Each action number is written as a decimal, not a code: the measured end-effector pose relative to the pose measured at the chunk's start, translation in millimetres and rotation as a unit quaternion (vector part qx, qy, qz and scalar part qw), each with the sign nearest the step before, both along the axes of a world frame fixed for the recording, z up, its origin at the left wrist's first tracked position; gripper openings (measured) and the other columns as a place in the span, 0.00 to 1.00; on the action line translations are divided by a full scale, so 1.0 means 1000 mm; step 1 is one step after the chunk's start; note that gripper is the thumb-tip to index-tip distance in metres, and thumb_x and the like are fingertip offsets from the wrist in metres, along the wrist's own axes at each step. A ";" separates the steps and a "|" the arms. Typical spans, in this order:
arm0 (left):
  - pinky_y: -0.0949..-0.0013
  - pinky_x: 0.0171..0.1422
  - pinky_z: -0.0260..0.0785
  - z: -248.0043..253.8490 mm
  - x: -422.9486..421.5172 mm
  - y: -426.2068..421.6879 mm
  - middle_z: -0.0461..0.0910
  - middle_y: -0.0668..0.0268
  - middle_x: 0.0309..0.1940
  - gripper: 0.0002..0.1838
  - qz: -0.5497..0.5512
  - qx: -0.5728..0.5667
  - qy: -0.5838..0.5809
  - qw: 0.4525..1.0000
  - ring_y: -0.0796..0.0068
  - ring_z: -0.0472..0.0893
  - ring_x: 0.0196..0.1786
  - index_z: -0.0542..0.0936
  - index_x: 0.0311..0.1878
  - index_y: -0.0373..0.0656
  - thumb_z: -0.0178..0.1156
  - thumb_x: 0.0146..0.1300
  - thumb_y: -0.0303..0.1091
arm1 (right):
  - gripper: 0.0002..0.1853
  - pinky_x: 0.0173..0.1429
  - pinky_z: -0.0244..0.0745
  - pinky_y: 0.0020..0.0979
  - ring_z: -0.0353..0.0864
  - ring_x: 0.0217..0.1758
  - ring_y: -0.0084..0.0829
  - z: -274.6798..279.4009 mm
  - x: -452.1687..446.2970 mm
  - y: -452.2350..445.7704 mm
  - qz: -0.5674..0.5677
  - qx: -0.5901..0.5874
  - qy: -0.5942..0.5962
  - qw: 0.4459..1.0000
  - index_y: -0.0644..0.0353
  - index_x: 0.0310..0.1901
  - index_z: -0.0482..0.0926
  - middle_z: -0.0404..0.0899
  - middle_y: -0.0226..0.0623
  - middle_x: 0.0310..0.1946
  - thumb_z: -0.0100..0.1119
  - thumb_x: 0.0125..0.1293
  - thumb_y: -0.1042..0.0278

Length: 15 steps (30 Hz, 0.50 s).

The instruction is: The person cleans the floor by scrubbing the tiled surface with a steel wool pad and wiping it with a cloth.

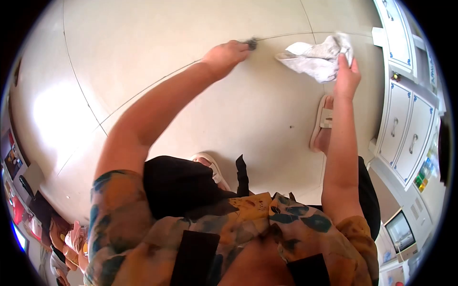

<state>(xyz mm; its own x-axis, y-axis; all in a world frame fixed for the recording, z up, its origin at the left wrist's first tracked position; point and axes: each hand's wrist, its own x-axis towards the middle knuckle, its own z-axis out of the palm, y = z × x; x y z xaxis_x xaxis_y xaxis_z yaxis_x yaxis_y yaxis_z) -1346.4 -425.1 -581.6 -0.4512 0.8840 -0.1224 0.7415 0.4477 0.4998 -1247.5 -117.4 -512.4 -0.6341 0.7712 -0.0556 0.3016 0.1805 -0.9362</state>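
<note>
Over the tiled floor, my left hand (226,59) is closed on a small dark, fuzzy-looking object (251,44), blurred and partly hidden by the fingers. It is close to a grout line between the tiles. To the right, my right hand (348,78) pinches a white cloth with grey stains (319,59) by its right side. The rest of that cloth hangs out to the left, towards my left hand, and the two do not touch.
Pale floor tiles (238,105) lie below. White cabinets (400,124) with handles stand along the right edge. My sandalled feet are on the floor, one sandal (324,119) under my right forearm. Assorted items (71,243) crowd the lower left.
</note>
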 end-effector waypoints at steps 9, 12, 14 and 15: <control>0.64 0.52 0.75 0.006 0.070 -0.123 0.77 0.65 0.53 0.16 0.039 0.084 -0.044 0.995 0.62 0.77 0.52 0.80 0.47 0.44 0.57 0.54 0.20 | 0.26 0.58 0.68 0.35 0.75 0.52 0.36 -0.122 -0.064 0.081 0.149 0.144 -0.210 0.956 0.69 0.56 0.71 0.76 0.45 0.51 0.60 0.55 0.69; 0.64 0.54 0.72 0.012 0.101 -0.217 0.76 0.63 0.56 0.17 0.195 0.074 0.014 0.978 0.62 0.76 0.53 0.78 0.51 0.44 0.55 0.57 0.21 | 0.23 0.66 0.58 0.49 0.69 0.57 0.51 -0.145 -0.095 -0.054 0.337 0.555 -0.131 0.749 0.66 0.48 0.73 0.74 0.51 0.48 0.59 0.50 0.66; 0.64 0.53 0.72 0.001 0.109 -0.276 0.76 0.61 0.53 0.15 0.438 0.082 0.034 0.895 0.62 0.76 0.52 0.78 0.50 0.42 0.54 0.60 0.21 | 0.16 0.58 0.65 0.48 0.71 0.48 0.50 -0.121 -0.099 -0.182 0.374 0.490 0.036 0.786 0.63 0.44 0.75 0.75 0.47 0.41 0.55 0.50 0.75; 0.64 0.53 0.72 0.005 0.111 -0.295 0.76 0.59 0.52 0.14 0.534 0.089 0.061 0.839 0.61 0.76 0.51 0.78 0.51 0.41 0.53 0.61 0.21 | 0.12 0.58 0.66 0.46 0.73 0.47 0.49 -0.103 -0.083 -0.232 0.452 0.370 0.081 0.807 0.58 0.40 0.76 0.76 0.42 0.41 0.53 0.52 0.76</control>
